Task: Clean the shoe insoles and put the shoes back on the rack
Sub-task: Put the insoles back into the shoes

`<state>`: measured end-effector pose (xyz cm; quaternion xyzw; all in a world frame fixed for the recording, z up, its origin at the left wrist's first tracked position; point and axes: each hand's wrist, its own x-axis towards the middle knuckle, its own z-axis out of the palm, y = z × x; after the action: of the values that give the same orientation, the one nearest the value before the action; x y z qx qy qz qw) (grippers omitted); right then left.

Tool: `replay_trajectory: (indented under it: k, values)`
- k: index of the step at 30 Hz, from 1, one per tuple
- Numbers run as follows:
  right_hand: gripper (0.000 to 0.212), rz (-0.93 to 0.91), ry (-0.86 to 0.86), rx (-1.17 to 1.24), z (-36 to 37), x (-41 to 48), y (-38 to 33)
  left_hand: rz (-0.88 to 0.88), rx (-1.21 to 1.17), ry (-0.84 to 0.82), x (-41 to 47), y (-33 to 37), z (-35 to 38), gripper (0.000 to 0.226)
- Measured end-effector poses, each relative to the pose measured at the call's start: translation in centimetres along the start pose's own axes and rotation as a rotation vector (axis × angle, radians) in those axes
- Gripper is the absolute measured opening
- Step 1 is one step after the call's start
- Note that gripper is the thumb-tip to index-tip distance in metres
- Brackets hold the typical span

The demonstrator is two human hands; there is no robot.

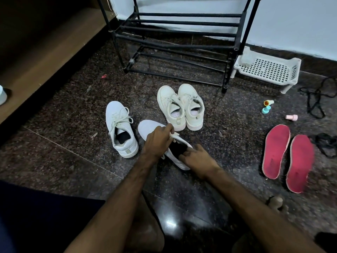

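The right hand curls its fingers onto the black insole inside a white sneaker mid-floor, the left hand pinching its tongue, while red insoles lie out and no shoe sits on the rack, so most work likely remains.

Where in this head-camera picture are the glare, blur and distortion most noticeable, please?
Head view: a bright glare spot sits on the polished floor near bottom centre; the red insoles at the right edge look smeared, while the white pair of shoes mid-frame is sharp; the rack posts splay toward the top, likely from the wide lens; the left side is dim.
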<state>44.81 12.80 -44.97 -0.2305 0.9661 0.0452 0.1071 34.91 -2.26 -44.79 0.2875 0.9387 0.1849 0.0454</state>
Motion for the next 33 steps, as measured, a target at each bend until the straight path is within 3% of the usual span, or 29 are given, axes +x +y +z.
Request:
replay_trajectory:
  k: [4, 7, 13, 16, 22, 25, 29, 31, 33]
  values:
    - [0.014, -0.034, 0.254, -0.077, 0.8, 2.5, -1.7, -0.044, 0.034, 0.054, -0.3, -1.2, -1.4, 0.011]
    - [0.034, 0.008, 0.329, -0.067, 0.5, 5.7, -4.0, -0.053, 0.090, 0.083, 0.3, -2.9, -3.2, 0.008]
    - [0.025, 0.064, 0.460, -0.047, -1.9, 12.0, -5.7, -0.032, 0.258, 0.217, 2.6, -6.0, -6.2, 0.010]
    - [0.027, 0.093, 0.434, -0.057, -2.0, 13.7, -4.9, -0.098, 0.239, 0.222, 3.9, -7.2, -6.4, 0.009]
    - [0.030, 0.177, 0.265, -0.003, 0.1, 14.5, -3.8, -0.206, 0.162, 0.022, 4.4, -8.4, -3.6, 0.018]
    - [0.027, 0.153, 0.247, 0.062, 0.3, 14.9, -3.9, -0.241, 0.144, 0.008, 4.2, -8.5, -2.5, 0.017]
    - [0.011, 0.078, 0.378, 0.126, 1.2, 14.6, -2.8, -0.291, 0.067, 0.072, 4.1, -8.4, -1.9, 0.011]
    - [0.027, 0.074, 0.388, 0.216, 1.0, 14.0, -1.5, -0.303, 0.036, 0.124, 4.3, -8.1, -1.9, 0.010]
    - [0.032, 0.193, 0.457, 0.257, -0.3, 13.4, 0.1, -0.316, -0.013, 0.170, 4.8, -7.6, -2.0, 0.009]
